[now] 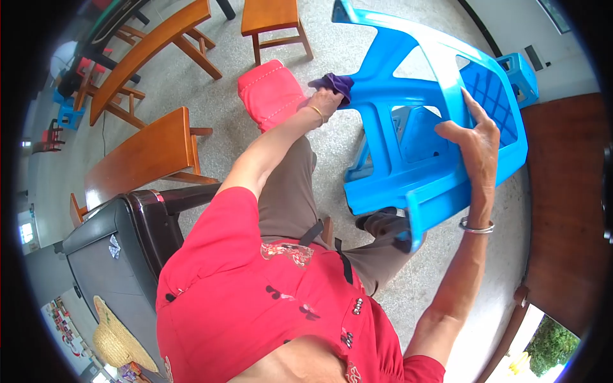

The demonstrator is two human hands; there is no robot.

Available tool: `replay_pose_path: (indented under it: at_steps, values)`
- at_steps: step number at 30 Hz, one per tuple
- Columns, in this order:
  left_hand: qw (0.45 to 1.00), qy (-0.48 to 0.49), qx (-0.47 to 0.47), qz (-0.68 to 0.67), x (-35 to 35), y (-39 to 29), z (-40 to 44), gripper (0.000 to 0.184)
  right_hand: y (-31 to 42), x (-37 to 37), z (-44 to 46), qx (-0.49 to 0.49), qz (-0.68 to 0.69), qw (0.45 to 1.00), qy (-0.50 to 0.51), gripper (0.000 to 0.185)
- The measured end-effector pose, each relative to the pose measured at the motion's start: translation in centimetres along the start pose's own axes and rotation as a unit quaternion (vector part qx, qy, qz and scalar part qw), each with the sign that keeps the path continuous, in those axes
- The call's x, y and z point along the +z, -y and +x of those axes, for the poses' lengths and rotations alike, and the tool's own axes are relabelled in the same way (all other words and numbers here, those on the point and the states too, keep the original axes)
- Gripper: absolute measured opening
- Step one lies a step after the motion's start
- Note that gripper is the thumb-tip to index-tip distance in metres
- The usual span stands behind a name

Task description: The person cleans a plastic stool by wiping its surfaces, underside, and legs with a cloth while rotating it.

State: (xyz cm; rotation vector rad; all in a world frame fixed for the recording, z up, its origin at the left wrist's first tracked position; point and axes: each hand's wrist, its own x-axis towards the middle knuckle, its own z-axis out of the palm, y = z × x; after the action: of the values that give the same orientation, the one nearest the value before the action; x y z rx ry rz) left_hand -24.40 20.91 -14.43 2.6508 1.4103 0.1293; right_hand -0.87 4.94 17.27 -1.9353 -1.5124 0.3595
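A blue plastic chair [378, 96] is tipped over in front of me, its legs toward the left and its latticed back at the right. My left hand [325, 102] is closed on a bunched purple cloth [338, 85], which is against the end of one chair leg. On the near side, my right hand [479, 143] grips the chair's edge with thumb and forefinger spread; its other fingers are hidden. Through the frame's openings a blue stool [421, 134] shows behind the chair. A red padded item with stitched lines [271, 92] lies just left of my left hand.
Wooden benches [143, 159] and a wooden stool [271, 18] stand at the left and back. A dark padded armchair [115, 249] is at my left, with a straw hat [121, 335]. A brown wooden panel [565, 210] and another blue stool [520, 76] are at the right.
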Motion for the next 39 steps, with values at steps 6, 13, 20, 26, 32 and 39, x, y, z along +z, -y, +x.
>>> replay_pose_path:
  at_steps: [6,13,20,26,32,39]
  values:
    - [0.999,-0.028,-0.016,0.022,-2.3,-0.3,-1.0,0.020,-0.5,-1.8,-0.4,0.012,0.026,0.999,0.038,0.086]
    - [0.969,-0.002,-0.103,-0.225,-5.1,0.4,0.1,0.025,-1.1,-2.9,-0.8,0.019,-0.002,1.000,0.021,0.088]
    - [0.862,-0.036,-0.021,-0.505,-13.4,-7.0,3.2,0.028,-1.0,-6.1,0.5,0.000,-0.019,0.997,0.078,0.089]
    - [0.977,-0.033,0.178,-0.114,-4.8,-14.3,5.9,0.019,-3.7,-8.7,0.6,0.029,-0.013,0.994,0.104,0.094]
    - [0.975,0.064,0.041,-0.210,-1.7,-20.9,8.7,0.022,-6.7,-9.6,-0.5,-0.013,-0.029,0.991,0.127,0.098]
    - [0.971,-0.118,0.115,-0.176,1.3,-23.4,17.1,0.021,-8.3,-10.0,-0.9,-0.071,0.019,0.985,0.157,0.091]
